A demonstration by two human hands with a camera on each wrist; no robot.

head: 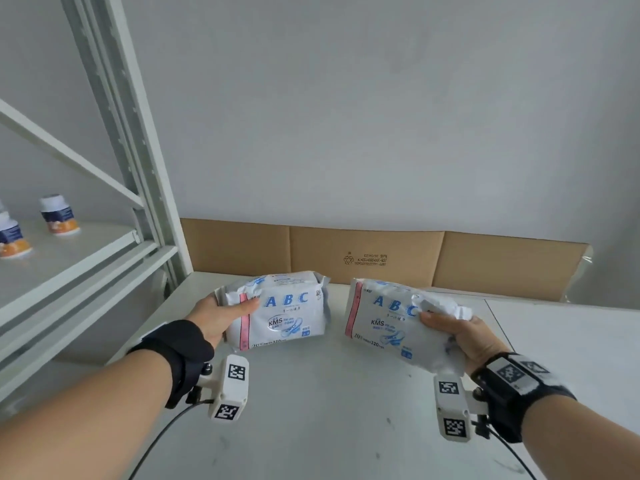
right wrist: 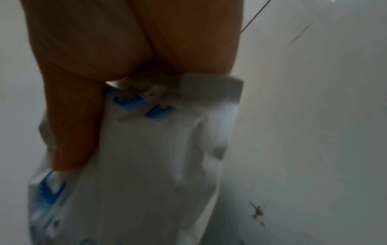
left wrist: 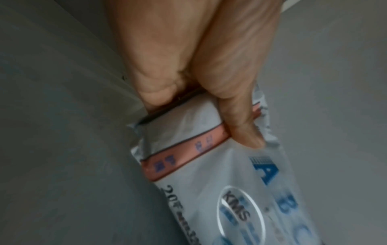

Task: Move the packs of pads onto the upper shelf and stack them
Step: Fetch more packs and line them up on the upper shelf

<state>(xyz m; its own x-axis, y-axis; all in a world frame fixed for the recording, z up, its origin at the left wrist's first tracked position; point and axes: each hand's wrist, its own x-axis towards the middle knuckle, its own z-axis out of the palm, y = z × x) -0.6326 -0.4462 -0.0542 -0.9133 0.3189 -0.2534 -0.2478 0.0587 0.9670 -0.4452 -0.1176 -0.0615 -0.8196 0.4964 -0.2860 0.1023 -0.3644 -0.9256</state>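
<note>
Two white packs of pads with blue "ABC" print and a pink stripe are held above the grey table (head: 329,410). My left hand (head: 221,315) grips the left pack (head: 287,311) by its left end, thumb across the front. The left wrist view shows that thumb (left wrist: 240,122) pressed on the pink stripe of the pack (left wrist: 209,182). My right hand (head: 457,332) grips the right pack (head: 384,320) by its crumpled right end. The blurred right wrist view shows the thumb (right wrist: 73,132) on that pack (right wrist: 146,165). The upper shelf (head: 65,258) lies to the left.
Small white-and-orange jars (head: 59,216) stand on the shelf at the far left. The rack's grey upright post (head: 138,161) and a diagonal brace rise beside it. A flattened cardboard sheet (head: 381,258) leans against the wall behind the table.
</note>
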